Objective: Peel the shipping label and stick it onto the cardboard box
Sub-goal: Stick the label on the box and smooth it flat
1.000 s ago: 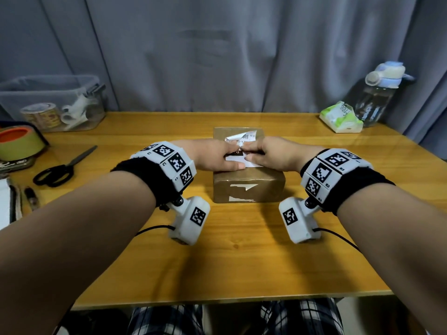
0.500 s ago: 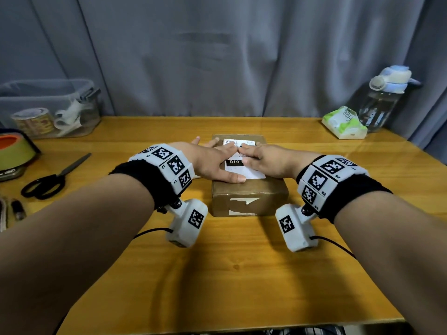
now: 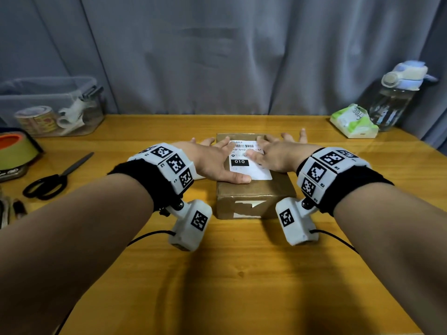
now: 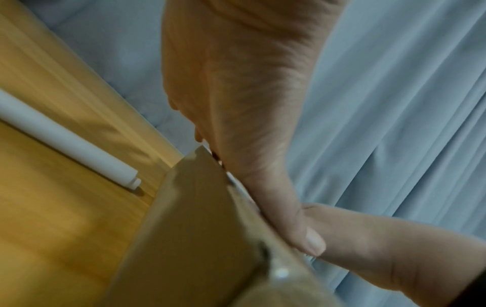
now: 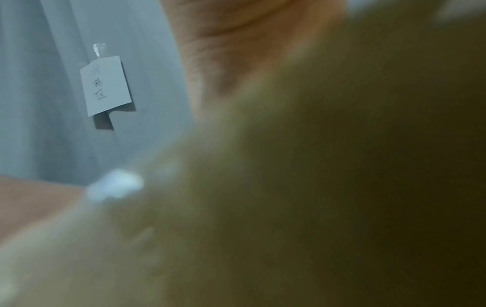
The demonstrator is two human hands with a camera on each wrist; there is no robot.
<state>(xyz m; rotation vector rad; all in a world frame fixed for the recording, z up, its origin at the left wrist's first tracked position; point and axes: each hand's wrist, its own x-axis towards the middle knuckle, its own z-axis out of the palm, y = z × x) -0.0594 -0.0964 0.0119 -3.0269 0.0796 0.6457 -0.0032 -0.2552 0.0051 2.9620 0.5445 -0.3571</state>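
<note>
Both hands have spread flat: left hand (image 3: 212,163) at the label's (image 3: 251,165) nine o'clock, right hand (image 3: 278,154) at three, pressing it onto the box (image 3: 251,201).

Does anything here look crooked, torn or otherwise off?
Two small things. The shipping label lies slightly skewed on the cardboard box, its edges not quite parallel to the box's. The box's near side carries torn white scraps, seemingly leftovers of an older sticker. Both hands press flat on top.

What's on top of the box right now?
The shipping label lies flat on the box, with the left hand and right hand pressing it open-palmed. The hands hide the label's side edges.
</note>
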